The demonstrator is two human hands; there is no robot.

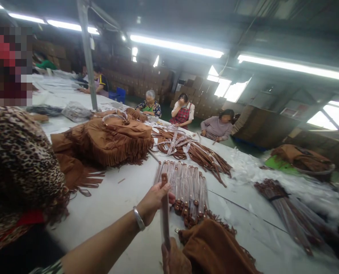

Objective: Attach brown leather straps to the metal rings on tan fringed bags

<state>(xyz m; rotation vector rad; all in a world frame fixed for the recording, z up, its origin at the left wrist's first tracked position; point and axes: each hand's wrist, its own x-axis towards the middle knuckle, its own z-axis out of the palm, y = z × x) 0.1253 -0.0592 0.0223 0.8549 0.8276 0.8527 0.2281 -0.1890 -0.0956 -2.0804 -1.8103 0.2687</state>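
Observation:
A brown bag strap [165,213], apparently in a clear plastic sleeve, stands nearly upright in front of me. Near its top end, my left hand [155,199] is closed around it, with a silver bangle on the wrist. My right hand [177,259] grips the strap's lower part at the bottom of the view, its fingers partly hidden. Just beyond lies a row of plastic-wrapped straps [183,182] with brown ends and metal fittings. To the right of my right hand sits a brown fringed bag [215,247].
Brown fringed bags [109,140] are piled at the left, beside a person in a leopard-print top [21,160]. Loose brown straps [186,146] lie farther back. A bundle of wrapped straps [286,213] is at the right. Several people sit along the table's far side.

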